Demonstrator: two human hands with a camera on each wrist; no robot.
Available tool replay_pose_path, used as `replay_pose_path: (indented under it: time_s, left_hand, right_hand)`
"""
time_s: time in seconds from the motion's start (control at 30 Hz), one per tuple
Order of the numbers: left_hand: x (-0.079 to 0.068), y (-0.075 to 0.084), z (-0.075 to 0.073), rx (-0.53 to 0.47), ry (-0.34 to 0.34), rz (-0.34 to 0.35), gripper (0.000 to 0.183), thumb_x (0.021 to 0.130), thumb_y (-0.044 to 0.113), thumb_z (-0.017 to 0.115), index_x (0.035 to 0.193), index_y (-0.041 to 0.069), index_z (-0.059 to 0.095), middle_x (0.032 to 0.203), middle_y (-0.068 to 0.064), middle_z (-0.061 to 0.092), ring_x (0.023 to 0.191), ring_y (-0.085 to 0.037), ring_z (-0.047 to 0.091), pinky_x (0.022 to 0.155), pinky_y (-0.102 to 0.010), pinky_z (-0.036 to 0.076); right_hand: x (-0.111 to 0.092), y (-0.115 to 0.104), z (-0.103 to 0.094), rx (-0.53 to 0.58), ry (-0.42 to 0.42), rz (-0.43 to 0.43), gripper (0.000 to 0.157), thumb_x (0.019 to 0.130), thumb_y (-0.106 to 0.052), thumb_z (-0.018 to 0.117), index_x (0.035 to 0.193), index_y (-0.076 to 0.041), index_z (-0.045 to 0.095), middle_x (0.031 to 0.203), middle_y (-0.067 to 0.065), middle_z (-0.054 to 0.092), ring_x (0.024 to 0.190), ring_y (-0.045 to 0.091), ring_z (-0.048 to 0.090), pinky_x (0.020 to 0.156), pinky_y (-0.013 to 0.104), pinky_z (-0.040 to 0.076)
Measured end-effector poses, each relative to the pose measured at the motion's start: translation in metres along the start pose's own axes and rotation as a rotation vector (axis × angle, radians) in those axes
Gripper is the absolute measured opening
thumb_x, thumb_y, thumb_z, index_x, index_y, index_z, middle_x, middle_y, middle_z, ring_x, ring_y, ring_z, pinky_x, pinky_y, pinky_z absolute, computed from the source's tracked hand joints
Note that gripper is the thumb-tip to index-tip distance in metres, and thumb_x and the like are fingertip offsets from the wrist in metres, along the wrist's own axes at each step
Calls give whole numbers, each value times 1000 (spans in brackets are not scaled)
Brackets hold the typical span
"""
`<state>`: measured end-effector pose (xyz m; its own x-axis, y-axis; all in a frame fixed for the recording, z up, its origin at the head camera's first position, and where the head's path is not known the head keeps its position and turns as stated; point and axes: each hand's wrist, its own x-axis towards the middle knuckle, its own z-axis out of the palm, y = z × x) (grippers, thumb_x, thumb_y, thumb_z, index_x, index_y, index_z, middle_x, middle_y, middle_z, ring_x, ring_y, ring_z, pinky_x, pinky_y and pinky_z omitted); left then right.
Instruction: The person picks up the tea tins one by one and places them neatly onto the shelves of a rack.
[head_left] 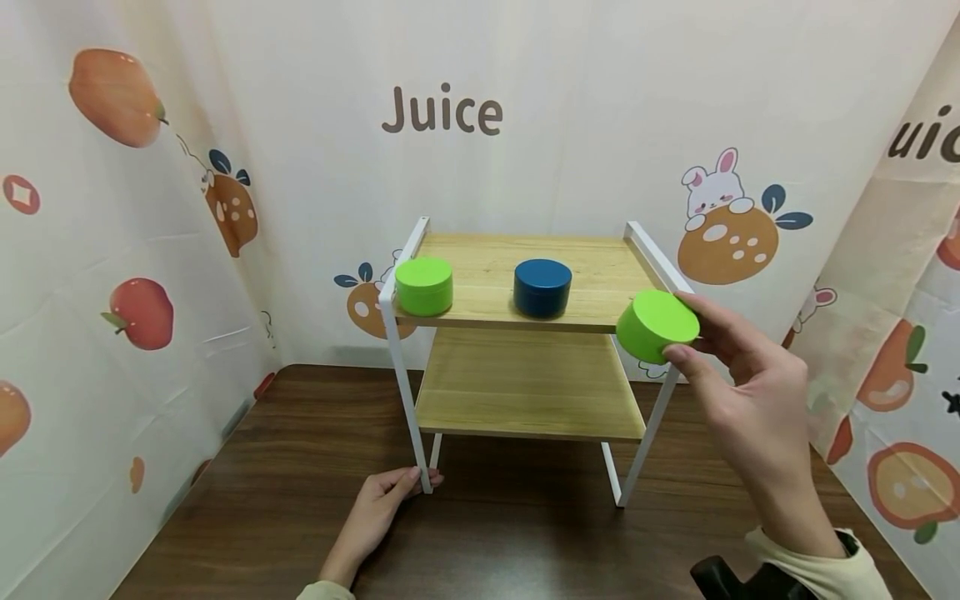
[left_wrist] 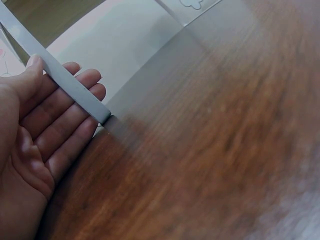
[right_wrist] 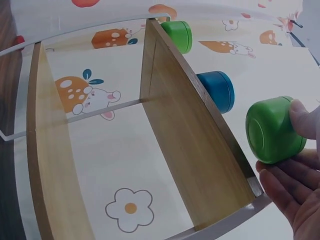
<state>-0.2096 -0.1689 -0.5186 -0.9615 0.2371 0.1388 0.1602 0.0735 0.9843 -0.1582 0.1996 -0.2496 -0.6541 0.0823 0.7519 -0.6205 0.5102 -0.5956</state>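
My right hand holds a round green tin between thumb and fingers. The tin is tilted at the right front corner of a two-tier shelf; in the right wrist view it shows apart from the top board. On that board stand a second green tin at the left and a dark blue tin near the middle. My left hand grips the foot of the shelf's left front white leg, the thumb on one side and the fingers behind it.
The shelf stands on a dark brown wooden table. Its lower board sits under the top one. A fruit-printed white curtain hangs behind and on both sides. A black object shows by the right sleeve.
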Motion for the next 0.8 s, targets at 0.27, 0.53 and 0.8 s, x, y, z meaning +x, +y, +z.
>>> replay_pose_path:
  time_s: [0.27, 0.53, 0.8]
  left_hand:
    - [1, -1, 0, 10, -3, 3, 39, 103, 31, 47, 112, 1, 70, 109, -13, 72, 109, -21, 67, 93, -26, 52]
    - [0, -2, 0, 20, -9, -4, 39, 103, 32, 47, 112, 1, 70, 109, -12, 72, 108, -20, 66, 94, -25, 52]
    - [-1, -1, 0, 20, 6, -35, 39, 102, 36, 48, 112, 6, 71, 109, -8, 73, 108, -18, 66, 93, -26, 52]
  right_hand:
    - [10, -3, 3, -12, 19, -48, 53, 80, 7, 75, 128, -11, 64, 113, 7, 69, 85, 10, 62, 74, 13, 50]
    - [17, -1, 4, -4, 18, -36, 54, 79, 7, 75, 129, -11, 63, 114, 2, 67, 86, 10, 62, 76, 10, 52]
    - [21, -2, 7, 37, -2, 11, 52, 81, 8, 72, 130, -6, 61, 113, 3, 65, 87, 15, 60, 64, 16, 56]
